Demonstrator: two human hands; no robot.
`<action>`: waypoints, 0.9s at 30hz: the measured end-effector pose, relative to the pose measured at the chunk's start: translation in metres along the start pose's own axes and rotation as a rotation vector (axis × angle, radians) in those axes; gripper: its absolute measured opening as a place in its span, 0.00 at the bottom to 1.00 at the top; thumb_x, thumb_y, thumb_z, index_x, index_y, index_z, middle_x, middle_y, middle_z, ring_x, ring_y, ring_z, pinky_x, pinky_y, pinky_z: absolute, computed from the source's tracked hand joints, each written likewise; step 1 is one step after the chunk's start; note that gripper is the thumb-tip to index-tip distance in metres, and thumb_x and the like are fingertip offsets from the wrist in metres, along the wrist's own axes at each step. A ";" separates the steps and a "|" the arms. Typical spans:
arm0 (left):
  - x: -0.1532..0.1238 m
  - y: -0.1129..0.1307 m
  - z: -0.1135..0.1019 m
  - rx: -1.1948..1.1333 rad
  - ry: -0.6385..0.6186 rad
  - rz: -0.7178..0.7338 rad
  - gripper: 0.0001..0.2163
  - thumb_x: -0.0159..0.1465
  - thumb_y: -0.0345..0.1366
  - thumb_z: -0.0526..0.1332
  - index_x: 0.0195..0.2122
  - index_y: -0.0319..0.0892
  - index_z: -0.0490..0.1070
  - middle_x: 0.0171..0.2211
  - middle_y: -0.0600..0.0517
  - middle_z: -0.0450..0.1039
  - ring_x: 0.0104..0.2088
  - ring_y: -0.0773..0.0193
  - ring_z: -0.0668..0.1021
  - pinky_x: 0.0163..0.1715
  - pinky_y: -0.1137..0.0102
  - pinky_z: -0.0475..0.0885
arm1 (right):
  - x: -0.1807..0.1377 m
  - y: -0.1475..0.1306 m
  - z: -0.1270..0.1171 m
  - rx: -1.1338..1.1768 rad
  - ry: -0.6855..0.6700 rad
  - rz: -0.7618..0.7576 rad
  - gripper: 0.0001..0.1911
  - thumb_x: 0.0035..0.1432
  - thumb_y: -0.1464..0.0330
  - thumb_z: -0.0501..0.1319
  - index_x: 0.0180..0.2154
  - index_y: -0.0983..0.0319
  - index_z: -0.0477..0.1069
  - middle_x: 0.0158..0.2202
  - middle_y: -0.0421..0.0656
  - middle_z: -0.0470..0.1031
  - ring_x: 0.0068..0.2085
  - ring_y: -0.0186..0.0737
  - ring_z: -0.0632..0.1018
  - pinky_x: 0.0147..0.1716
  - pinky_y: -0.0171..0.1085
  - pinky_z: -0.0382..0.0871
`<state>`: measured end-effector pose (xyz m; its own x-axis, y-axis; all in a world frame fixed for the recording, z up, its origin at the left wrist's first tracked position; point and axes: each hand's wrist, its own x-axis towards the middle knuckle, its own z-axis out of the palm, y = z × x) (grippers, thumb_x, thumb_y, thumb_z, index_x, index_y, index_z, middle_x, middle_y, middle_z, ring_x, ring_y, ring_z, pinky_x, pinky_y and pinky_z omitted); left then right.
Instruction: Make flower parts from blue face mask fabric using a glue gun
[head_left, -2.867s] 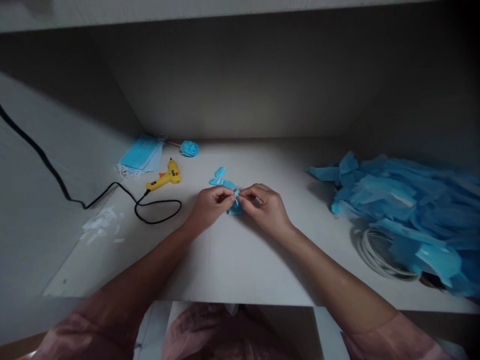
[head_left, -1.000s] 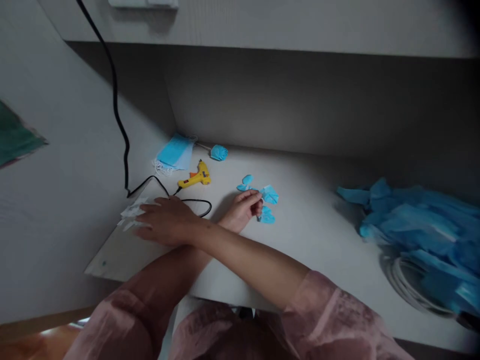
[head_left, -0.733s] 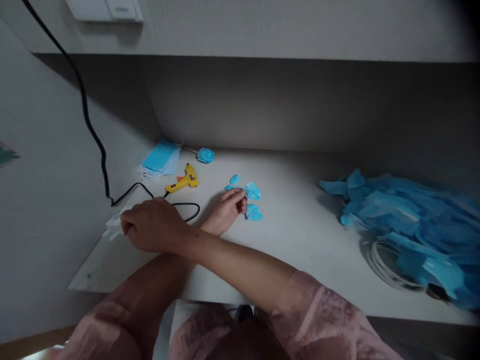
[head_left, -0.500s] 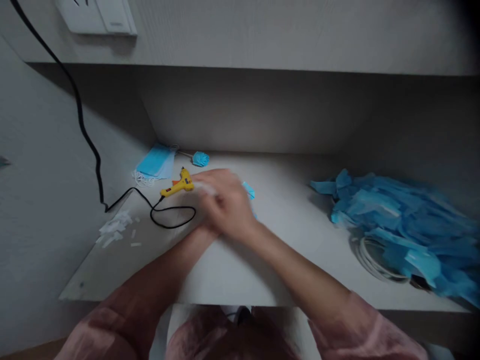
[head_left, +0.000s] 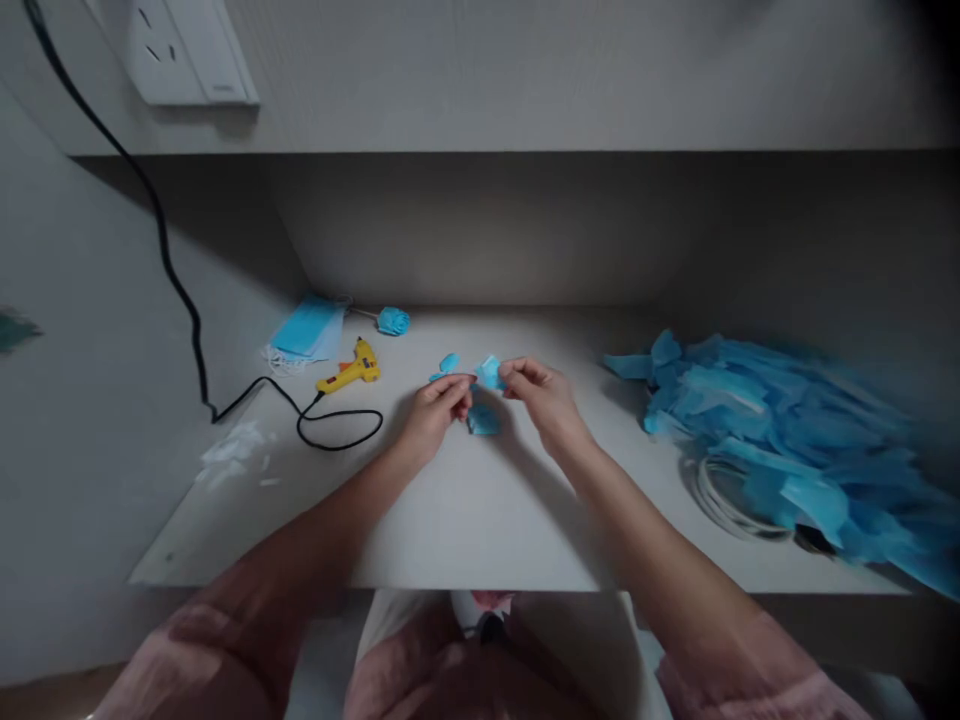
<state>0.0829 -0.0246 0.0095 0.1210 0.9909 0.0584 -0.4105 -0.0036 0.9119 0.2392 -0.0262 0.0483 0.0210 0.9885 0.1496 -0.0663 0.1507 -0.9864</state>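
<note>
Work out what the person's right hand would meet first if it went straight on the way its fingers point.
The right hand would meet the light-blue piece at its fingertips first; it seems to touch it now, though depth is hard to judge here.

Craft desk (head_left: 465, 535) with glue gun (head_left: 355, 371)

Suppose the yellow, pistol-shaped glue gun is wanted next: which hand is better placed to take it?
Probably the left hand: it is nearer to the glue gun, although it may hold something small. The right hand, at a light-blue fabric piece, would reach past it.
</note>
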 end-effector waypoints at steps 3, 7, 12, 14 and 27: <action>-0.033 0.016 -0.001 0.181 -0.015 -0.049 0.12 0.60 0.40 0.61 0.42 0.40 0.75 0.26 0.54 0.69 0.24 0.71 0.69 0.25 0.74 0.62 | 0.006 -0.004 -0.023 0.045 0.033 -0.009 0.11 0.46 0.59 0.68 0.28 0.59 0.74 0.27 0.36 0.72 0.29 0.31 0.70 0.35 0.35 0.67; -0.108 0.040 -0.032 0.652 -0.319 -0.114 0.09 0.60 0.40 0.62 0.36 0.41 0.78 0.29 0.51 0.74 0.32 0.65 0.74 0.34 0.72 0.67 | 0.006 -0.002 -0.060 0.047 0.046 0.063 0.12 0.44 0.59 0.70 0.28 0.59 0.75 0.28 0.37 0.72 0.30 0.33 0.71 0.34 0.35 0.68; -0.158 0.065 -0.115 0.776 0.037 -0.128 0.13 0.62 0.45 0.60 0.34 0.40 0.77 0.30 0.48 0.76 0.35 0.60 0.75 0.39 0.69 0.69 | 0.006 0.011 -0.088 0.023 0.040 0.123 0.13 0.42 0.58 0.71 0.27 0.58 0.75 0.30 0.39 0.73 0.31 0.35 0.71 0.33 0.36 0.67; -0.156 0.075 -0.150 0.760 0.317 -0.062 0.16 0.62 0.48 0.58 0.32 0.40 0.76 0.30 0.48 0.75 0.36 0.59 0.76 0.41 0.67 0.70 | 0.008 0.015 -0.091 0.034 0.042 0.132 0.13 0.42 0.58 0.71 0.27 0.58 0.75 0.29 0.39 0.73 0.31 0.35 0.71 0.32 0.36 0.67; -0.085 0.094 -0.069 1.407 0.037 0.388 0.10 0.62 0.38 0.57 0.39 0.46 0.78 0.40 0.48 0.78 0.42 0.56 0.77 0.45 0.65 0.70 | 0.026 0.021 -0.052 0.062 -0.179 0.116 0.17 0.45 0.55 0.69 0.29 0.61 0.73 0.28 0.39 0.73 0.29 0.33 0.71 0.33 0.36 0.67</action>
<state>-0.0285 -0.1004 0.0623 0.1787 0.9001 0.3974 0.7964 -0.3695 0.4788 0.2904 0.0016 0.0280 -0.1677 0.9846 0.0502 -0.1195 0.0302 -0.9924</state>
